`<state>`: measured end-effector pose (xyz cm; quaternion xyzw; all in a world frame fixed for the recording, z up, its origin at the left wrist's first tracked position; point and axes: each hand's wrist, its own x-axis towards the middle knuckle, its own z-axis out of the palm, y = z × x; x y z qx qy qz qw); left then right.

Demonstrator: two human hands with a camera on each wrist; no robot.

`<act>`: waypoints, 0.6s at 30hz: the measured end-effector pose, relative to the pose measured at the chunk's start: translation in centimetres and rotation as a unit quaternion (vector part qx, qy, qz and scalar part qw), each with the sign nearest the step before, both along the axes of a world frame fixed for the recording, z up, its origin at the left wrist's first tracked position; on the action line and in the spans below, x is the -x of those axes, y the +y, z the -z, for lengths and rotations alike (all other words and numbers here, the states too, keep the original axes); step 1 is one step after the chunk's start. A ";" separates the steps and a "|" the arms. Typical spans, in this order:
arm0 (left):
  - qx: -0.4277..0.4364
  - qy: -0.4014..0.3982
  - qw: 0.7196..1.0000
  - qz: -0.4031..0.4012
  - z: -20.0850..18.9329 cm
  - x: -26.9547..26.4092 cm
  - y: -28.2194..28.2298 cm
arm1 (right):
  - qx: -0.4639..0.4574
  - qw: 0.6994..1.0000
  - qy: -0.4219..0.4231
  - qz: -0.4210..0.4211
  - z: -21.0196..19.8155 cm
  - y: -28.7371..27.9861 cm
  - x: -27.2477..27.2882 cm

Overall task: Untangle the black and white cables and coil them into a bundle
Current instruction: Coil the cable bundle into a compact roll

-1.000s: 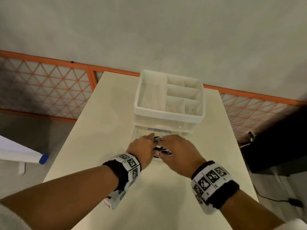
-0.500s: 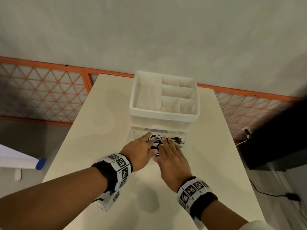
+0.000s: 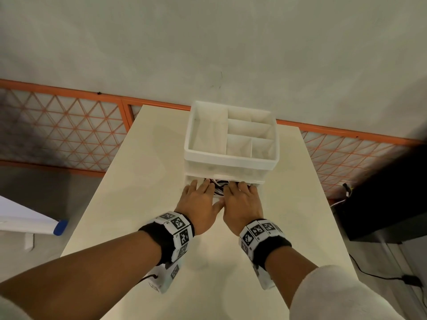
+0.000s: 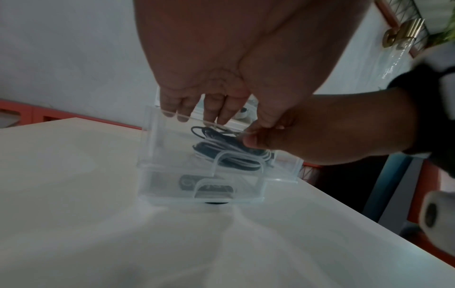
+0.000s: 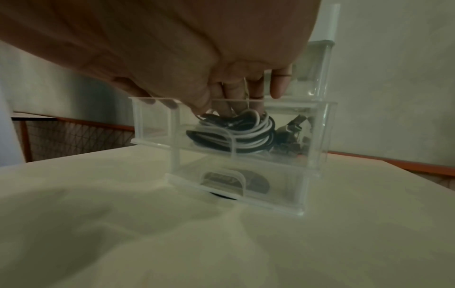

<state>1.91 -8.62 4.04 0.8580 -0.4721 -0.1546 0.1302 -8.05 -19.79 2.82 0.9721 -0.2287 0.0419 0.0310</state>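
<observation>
Both hands over open clear drawer on bench: left hand grip spread flat; right hand fingertips press coiled black and white cables

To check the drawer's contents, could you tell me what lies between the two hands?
The black and white cables in the open drawer, seen from the head view.

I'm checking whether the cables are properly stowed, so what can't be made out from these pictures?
- Head view: most of the black and white cable bundle is covered by the left hand and right hand.
- Wrist views: the dark object in the lower clear plastic drawer is too blurred to identify.
- Right wrist: the cables' plug ends are indistinct.
</observation>
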 end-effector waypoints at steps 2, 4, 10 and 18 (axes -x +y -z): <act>0.013 0.008 1.000 -0.008 -0.4 -0.1 0.7 | -0.015 1.000 -0.016 0.022 0.3 0.1 -0.5; 0.044 0.031 0.999 -0.011 -1.4 0.0 1.8 | -0.037 0.996 -0.071 0.035 0.9 0.2 -0.7; 0.105 0.122 0.985 -0.067 -3.8 0.1 7.5 | -0.057 0.978 -0.191 0.058 2.1 0.0 -0.3; 0.134 0.201 0.963 -0.124 -2.2 1.4 14.8 | -0.005 0.984 -0.150 0.095 0.6 -0.7 -0.8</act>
